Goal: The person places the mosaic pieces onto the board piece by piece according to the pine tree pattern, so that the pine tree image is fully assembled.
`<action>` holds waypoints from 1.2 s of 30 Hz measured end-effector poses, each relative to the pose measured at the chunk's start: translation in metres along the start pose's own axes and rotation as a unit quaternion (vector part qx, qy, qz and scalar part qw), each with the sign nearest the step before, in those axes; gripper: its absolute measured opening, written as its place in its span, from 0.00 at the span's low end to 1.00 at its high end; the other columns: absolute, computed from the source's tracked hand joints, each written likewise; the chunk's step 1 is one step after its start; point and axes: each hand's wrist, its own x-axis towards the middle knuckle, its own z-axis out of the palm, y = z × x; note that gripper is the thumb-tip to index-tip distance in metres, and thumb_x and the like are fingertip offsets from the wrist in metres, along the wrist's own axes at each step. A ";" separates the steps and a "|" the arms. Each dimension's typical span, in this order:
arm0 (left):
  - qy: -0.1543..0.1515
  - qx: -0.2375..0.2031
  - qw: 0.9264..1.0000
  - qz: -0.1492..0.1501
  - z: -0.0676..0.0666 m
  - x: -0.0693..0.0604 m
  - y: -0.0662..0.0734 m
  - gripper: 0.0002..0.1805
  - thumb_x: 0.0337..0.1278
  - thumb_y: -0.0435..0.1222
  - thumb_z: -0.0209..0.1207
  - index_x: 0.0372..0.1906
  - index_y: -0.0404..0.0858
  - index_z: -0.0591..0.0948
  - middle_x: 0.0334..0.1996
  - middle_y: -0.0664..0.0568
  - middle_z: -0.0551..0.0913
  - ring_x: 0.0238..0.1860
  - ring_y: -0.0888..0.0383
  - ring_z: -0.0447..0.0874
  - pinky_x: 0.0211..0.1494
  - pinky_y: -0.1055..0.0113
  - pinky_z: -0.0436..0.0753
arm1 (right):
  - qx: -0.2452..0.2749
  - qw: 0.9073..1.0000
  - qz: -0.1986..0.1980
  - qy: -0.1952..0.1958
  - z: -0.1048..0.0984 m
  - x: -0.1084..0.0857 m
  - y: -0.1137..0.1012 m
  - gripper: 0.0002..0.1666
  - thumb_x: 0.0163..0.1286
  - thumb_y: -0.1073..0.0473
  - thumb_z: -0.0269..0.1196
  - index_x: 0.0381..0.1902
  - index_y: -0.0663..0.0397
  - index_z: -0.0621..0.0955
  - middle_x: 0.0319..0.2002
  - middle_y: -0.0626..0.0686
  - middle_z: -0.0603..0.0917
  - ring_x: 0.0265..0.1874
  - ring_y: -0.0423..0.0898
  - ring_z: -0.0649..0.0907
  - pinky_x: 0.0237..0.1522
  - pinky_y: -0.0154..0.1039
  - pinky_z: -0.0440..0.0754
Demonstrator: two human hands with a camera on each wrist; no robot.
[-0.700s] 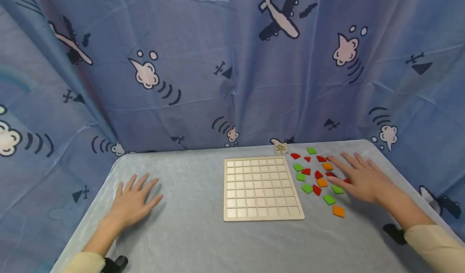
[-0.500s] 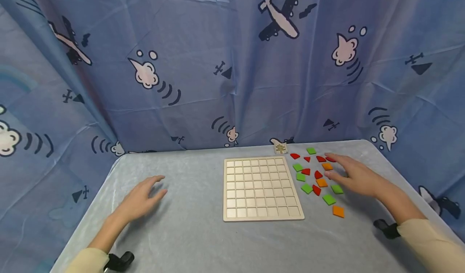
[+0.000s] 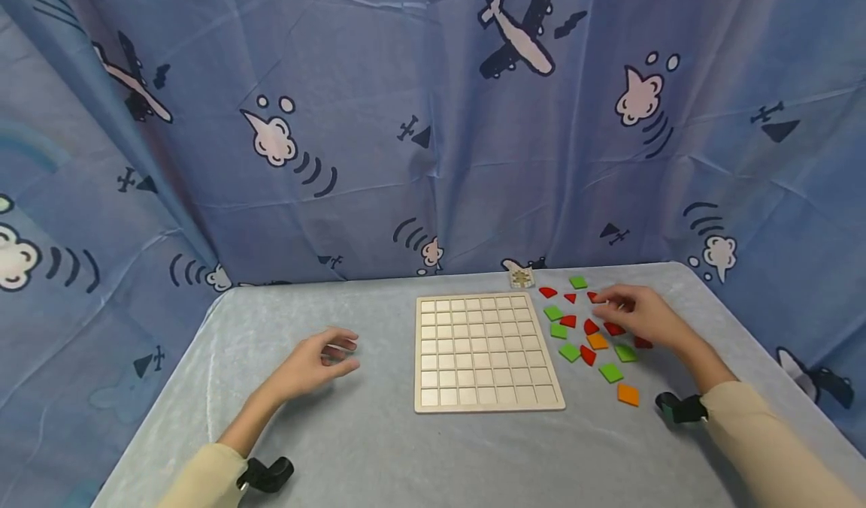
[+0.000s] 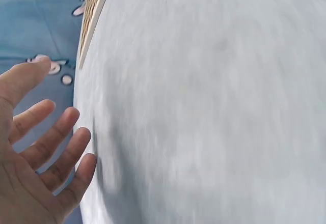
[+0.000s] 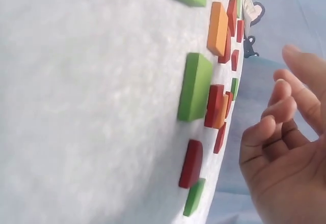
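Observation:
Over the far right of the table, my right hand (image 3: 643, 316) hovers above scattered tiles, its fingers bent and thumb and forefinger apart. In the right wrist view no piece shows between the fingertips of that hand (image 5: 295, 147). Among the tiles are green squares (image 3: 611, 373), orange squares (image 3: 628, 394) and red curved-edged pieces (image 3: 587, 355). A pale wooden grid board (image 3: 484, 354) lies flat left of them. My left hand (image 3: 311, 365) is held above the cloth to the board's left, fingers relaxed and spread from the thumb, holding nothing.
A small patterned tan piece (image 3: 521, 277) sits behind the board's far right corner. Blue printed curtain (image 3: 352, 155) encloses the table at the back and sides. A light grey cloth (image 3: 379, 455) covers the tabletop.
Both hands have drawn in toward the board, the left moving right and the right moving left over the tiles. Their fingers, spread wide before, are now more bent. Board and tiles stay put.

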 end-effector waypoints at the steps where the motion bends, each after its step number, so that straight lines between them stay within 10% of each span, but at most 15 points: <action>1: -0.001 0.001 1.000 0.002 0.004 0.002 0.002 0.29 0.59 0.48 0.66 0.63 0.42 0.76 0.55 0.46 0.84 0.54 0.49 0.84 0.55 0.54 0.82 | 0.003 1.000 0.001 -0.002 0.001 0.001 0.001 0.24 0.68 0.49 0.66 0.54 0.61 0.82 0.34 0.54 0.83 0.28 0.42 0.76 0.31 0.31 0.78; 18: -0.003 0.072 0.996 0.053 0.048 0.038 0.034 0.33 0.48 0.49 0.73 0.59 0.41 0.79 0.53 0.50 0.85 0.54 0.53 0.83 0.60 0.54 0.79 | 0.059 0.996 0.042 -0.044 0.014 0.031 0.008 0.31 0.64 0.44 0.69 0.57 0.58 0.80 0.31 0.54 0.77 0.26 0.46 0.75 0.27 0.34 0.73; 36: -0.008 0.092 0.995 0.048 0.057 0.043 0.045 0.33 0.47 0.52 0.73 0.59 0.44 0.79 0.54 0.52 0.83 0.53 0.55 0.81 0.58 0.55 0.79 | 0.035 0.997 0.068 -0.021 0.024 0.054 0.014 0.29 0.61 0.48 0.72 0.54 0.59 0.82 0.23 0.51 0.73 0.17 0.46 0.71 0.21 0.36 0.69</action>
